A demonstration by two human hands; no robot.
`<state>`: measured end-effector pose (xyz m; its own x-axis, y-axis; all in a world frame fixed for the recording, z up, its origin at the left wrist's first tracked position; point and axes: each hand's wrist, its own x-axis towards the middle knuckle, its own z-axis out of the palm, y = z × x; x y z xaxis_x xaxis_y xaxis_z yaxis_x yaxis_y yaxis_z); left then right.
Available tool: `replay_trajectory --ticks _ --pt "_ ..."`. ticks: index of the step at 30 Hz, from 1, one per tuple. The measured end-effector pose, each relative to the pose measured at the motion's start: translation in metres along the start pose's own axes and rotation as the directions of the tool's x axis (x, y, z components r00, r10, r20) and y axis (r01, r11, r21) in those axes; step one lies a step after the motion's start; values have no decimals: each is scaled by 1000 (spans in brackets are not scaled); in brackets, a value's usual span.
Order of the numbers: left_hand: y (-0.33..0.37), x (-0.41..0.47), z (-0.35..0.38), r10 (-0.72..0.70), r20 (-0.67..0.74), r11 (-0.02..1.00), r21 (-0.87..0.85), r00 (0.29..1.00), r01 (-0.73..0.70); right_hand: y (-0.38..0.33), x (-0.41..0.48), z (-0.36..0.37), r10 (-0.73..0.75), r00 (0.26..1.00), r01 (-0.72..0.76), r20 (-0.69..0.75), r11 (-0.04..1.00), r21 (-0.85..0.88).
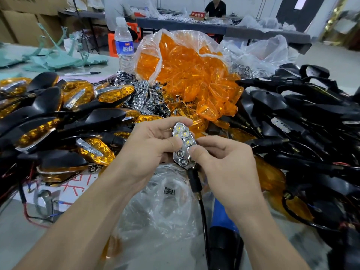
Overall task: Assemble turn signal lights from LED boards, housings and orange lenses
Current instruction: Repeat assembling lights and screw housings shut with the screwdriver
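Observation:
I hold a turn signal unit point(184, 146) with a chrome honeycomb reflector and LEDs showing, in front of me at the centre. My left hand point(150, 147) grips its left side, thumb on the reflector face. My right hand point(224, 160) pinches its right edge with thumb and fingers. A black stem and cable point(196, 184) hang down from the unit. Loose orange lenses point(192, 78) fill an open clear bag behind it. Chrome reflectors point(144, 96) lie heaped left of the bag. Black housings with cables point(296, 121) pile up on the right.
Finished lights with orange lenses point(48, 121) cover the left of the table. A water bottle point(124, 43) stands at the back. Crumpled clear plastic point(159, 207) lies under my hands. People sit at a far table point(214, 26).

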<state>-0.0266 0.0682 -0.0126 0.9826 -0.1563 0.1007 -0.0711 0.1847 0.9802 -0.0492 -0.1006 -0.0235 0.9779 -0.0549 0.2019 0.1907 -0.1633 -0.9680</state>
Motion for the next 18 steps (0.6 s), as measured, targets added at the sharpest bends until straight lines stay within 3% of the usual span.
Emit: replay_trajectory --ticks 4,18 --pt "0 2 -1 9 -32 1000 9 999 -9 0 2 -2 42 987 -44 155 999 6" --pt "2 0 -2 -10 61 999 37 998 8 2 4 -4 69 991 -85 111 985 149"
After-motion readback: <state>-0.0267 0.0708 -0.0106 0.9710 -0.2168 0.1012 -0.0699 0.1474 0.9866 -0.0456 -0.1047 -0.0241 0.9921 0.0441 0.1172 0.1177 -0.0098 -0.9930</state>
